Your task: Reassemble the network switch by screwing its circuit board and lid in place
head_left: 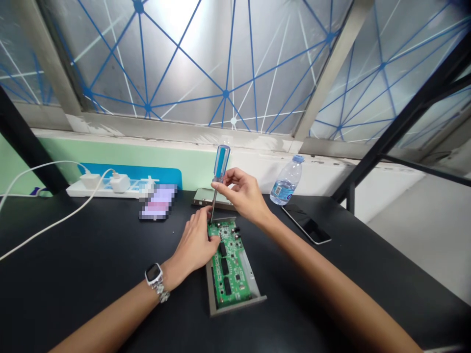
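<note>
A green circuit board point(235, 255) lies in an open grey metal case point(252, 277) on the black table. My left hand point(196, 240) grips the case's left far side, thumb over the board's edge. With my right hand point(241, 191) I pinch a screwdriver point(221, 162) near the lower end of its blue and clear handle. The screwdriver stands nearly upright, its shaft running down to the board's far left corner. My left fingers are beside the tip, and the exact contact point is too small to make out. Behind the board lies a flat metal cover point(202, 197).
A water bottle point(285, 181) and a dark-screened phone point(307, 224) are at the right. Leftward are a blurred-out phone point(159, 202) and a white power strip point(88, 190) with plugged-in chargers and white cables point(55, 225). Black metal posts flank the table point(91, 274); windows rise behind.
</note>
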The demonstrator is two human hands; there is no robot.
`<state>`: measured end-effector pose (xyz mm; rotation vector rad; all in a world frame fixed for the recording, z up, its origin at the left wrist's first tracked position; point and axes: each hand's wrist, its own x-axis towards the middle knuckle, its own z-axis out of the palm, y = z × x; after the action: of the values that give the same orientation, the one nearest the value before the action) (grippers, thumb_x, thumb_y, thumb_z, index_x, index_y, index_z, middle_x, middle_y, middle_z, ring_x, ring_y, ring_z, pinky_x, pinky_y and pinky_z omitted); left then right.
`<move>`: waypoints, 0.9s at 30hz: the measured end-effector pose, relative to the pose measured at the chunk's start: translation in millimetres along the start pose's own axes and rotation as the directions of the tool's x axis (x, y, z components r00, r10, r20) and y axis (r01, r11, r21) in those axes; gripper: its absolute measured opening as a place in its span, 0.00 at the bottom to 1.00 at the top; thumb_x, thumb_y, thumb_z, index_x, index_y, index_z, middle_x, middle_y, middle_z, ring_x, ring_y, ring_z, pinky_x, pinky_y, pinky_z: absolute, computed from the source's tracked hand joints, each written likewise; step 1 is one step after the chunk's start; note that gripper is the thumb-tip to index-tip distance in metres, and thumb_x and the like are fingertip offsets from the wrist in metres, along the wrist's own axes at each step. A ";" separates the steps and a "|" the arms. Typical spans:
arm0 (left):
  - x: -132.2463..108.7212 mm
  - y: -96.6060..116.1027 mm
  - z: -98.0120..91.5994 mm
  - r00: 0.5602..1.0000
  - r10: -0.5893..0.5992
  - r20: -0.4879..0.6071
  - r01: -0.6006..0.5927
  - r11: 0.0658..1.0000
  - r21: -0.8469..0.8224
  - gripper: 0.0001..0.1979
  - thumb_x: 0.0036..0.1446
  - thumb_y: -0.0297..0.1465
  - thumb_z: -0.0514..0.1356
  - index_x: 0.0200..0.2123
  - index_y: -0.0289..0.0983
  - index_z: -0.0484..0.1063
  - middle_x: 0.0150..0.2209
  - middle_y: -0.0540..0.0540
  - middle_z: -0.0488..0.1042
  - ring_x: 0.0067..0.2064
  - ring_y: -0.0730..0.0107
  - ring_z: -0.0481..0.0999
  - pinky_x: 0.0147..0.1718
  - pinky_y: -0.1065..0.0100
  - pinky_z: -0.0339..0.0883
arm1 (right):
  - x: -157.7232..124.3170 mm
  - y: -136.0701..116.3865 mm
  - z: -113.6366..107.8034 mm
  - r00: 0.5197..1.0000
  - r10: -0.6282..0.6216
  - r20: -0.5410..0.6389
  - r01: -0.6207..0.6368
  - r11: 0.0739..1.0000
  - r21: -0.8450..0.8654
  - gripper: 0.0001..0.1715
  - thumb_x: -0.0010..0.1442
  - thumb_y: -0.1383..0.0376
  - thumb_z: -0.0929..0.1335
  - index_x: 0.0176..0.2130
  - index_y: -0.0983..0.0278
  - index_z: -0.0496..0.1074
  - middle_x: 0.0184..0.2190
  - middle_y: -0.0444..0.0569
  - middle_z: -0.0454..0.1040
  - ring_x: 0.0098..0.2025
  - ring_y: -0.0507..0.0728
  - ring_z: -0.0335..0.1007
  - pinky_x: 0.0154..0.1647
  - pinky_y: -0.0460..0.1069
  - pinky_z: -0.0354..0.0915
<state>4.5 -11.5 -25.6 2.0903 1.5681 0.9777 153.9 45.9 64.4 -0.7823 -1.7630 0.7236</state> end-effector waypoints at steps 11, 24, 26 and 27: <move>1.5 -5.7 0.0 0.999 0.012 0.036 -0.011 1.000 -0.029 0.33 0.47 0.23 0.56 0.60 0.35 0.56 0.54 0.37 0.67 0.57 0.50 0.65 0.58 0.49 0.59 | 4.5 -14.8 -10.6 0.996 0.056 -0.069 -0.040 0.977 0.211 0.20 0.54 0.54 0.75 0.37 0.62 0.66 0.28 0.44 0.75 0.30 0.53 0.75 0.25 0.46 0.67; 7.8 -12.5 -33.0 0.999 0.036 -0.005 -0.033 0.964 0.263 0.26 0.56 0.39 0.56 0.55 0.32 0.61 0.50 0.33 0.70 0.53 0.45 0.71 0.51 0.49 0.64 | -79.5 19.2 -75.1 0.886 0.460 -0.055 -0.462 0.868 -0.180 0.18 0.57 0.53 0.71 0.31 0.61 0.63 0.17 0.39 0.69 0.16 0.50 0.61 0.17 0.46 0.55; 5.9 -4.8 -42.9 0.997 -0.072 0.037 0.056 0.944 0.325 0.24 0.58 0.47 0.54 0.49 0.34 0.64 0.41 0.37 0.74 0.44 0.46 0.76 0.43 0.51 0.67 | -94.4 29.0 -75.1 0.893 0.445 -0.064 -0.437 0.828 -0.351 0.16 0.57 0.55 0.70 0.30 0.61 0.62 0.16 0.39 0.67 0.17 0.50 0.60 0.20 0.46 0.54; 4.7 -0.9 -46.8 0.986 -0.144 0.080 0.106 0.927 0.359 0.24 0.59 0.50 0.52 0.46 0.35 0.65 0.36 0.38 0.75 0.39 0.46 0.77 0.37 0.53 0.68 | -99.8 32.3 -74.5 0.897 0.439 -0.059 -0.422 0.805 -0.417 0.15 0.57 0.56 0.70 0.29 0.61 0.62 0.15 0.38 0.65 0.18 0.50 0.59 0.20 0.46 0.53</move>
<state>-28.4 -12.6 8.1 2.1929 1.9095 0.5615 255.9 -5.2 5.0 -1.5127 -1.8207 0.6557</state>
